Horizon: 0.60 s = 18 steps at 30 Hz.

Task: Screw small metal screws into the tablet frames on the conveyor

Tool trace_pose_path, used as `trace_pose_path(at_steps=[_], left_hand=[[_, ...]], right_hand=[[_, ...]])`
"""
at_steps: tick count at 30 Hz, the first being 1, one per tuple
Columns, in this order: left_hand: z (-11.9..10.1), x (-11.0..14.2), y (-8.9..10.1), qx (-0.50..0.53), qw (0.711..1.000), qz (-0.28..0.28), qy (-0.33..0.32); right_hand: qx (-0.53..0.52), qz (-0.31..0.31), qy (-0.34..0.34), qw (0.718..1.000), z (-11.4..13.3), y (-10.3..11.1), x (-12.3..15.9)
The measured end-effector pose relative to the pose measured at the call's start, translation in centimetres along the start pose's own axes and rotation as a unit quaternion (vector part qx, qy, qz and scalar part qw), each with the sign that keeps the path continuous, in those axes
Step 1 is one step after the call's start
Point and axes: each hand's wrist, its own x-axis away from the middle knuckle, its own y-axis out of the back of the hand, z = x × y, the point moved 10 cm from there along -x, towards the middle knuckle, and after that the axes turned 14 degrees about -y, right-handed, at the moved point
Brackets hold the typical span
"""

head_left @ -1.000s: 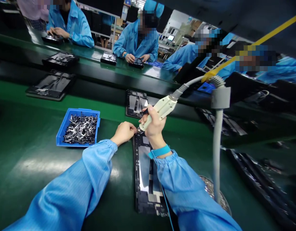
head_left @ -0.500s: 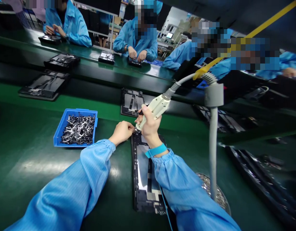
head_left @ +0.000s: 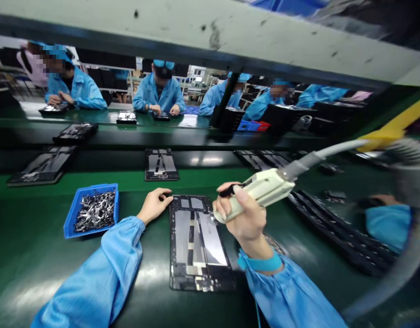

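Two hands worked: your right hand (head_left: 246, 218) clamped the screwdriver (head_left: 261, 191) above the tablet frame (head_left: 196, 241) on the tabletop (head_left: 42, 264); left fingers (head_left: 162, 193), loosely curled, steadied its corner—better pressed flat.

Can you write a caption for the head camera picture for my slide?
Right hand holds a corded screwdriver above a tablet frame; left hand touches its corner.

The tool (head_left: 261, 193) looks like smooth cream plastic. The tray (head_left: 70, 223) is blue plastic with shiny metal parts (head_left: 95, 212). The table (head_left: 32, 259) is glossy green.
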Motion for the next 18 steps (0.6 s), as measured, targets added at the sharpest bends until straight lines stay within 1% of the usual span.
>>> trace_pose_path(at_steps=[2, 3, 4, 5, 6, 7, 8, 9, 10, 11, 12, 13, 14, 16, 18], left_hand=[[-1.3, 0.5, 0.1, -0.002, 1.000, 0.001, -0.022], [-2.6, 1.2, 0.1, -0.009, 0.999, 0.004, -0.041], [-4.4, 2.2, -0.1, -0.022, 0.997, 0.012, -0.075], [-6.6, 3.6, -0.5, -0.041, 0.991, 0.035, -0.122], [-9.2, 5.4, -1.3, -0.067, 0.979, 0.073, -0.180], [-12.0, 7.7, -2.4, -0.098, 0.956, 0.124, -0.247], [-13.8, 10.2, -4.1, -0.134, 0.928, 0.200, -0.286], [-15.1, 12.7, -5.4, -0.175, 0.895, 0.259, -0.318], [-15.9, 14.5, -6.2, -0.220, 0.868, 0.291, -0.337], [-16.2, 15.8, -6.9, -0.261, 0.845, 0.311, -0.349], [-16.1, 16.4, -7.3, -0.295, 0.827, 0.316, -0.359], [-15.6, 16.3, -7.7, -0.320, 0.817, 0.313, -0.364], [-14.9, 15.7, -8.1, -0.335, 0.812, 0.308, -0.366], [-13.0, 12.9, -9.3, -0.350, 0.811, 0.303, -0.358], [-10.8, 8.4, -10.8, -0.360, 0.821, 0.302, -0.324]], right_hand=[[0.006, 0.002, -0.023, 1.000, -0.4, 2.5, 1.7], [0.003, 0.003, -0.035, 0.999, -0.7, 3.7, 2.4], [-0.006, 0.004, -0.046, 0.999, -1.0, 4.8, 3.0], [-0.018, 0.009, -0.057, 0.998, -1.3, 5.6, 3.4], [-0.029, 0.020, -0.071, 0.997, -1.8, 6.1, 3.8], [-0.039, 0.036, -0.087, 0.995, -2.3, 6.3, 4.1], [-0.048, 0.056, -0.105, 0.992, -2.9, 6.3, 4.4], [-0.054, 0.078, -0.123, 0.988, -3.5, 6.2, 4.8], [-0.058, 0.096, -0.139, 0.984, -4.1, 6.0, 5.2], [-0.061, 0.111, -0.150, 0.981, -4.6, 5.9, 5.7], [-0.063, 0.122, -0.155, 0.978, -5.1, 5.8, 6.3], [-0.060, 0.132, -0.161, 0.976, -5.6, 5.7, 6.9], [-0.052, 0.144, -0.166, 0.974, -6.0, 5.6, 7.6], [-0.026, 0.171, -0.178, 0.969, -7.1, 5.2, 9.1], [0.004, 0.184, -0.192, 0.964, -8.0, 4.8, 10.2]])
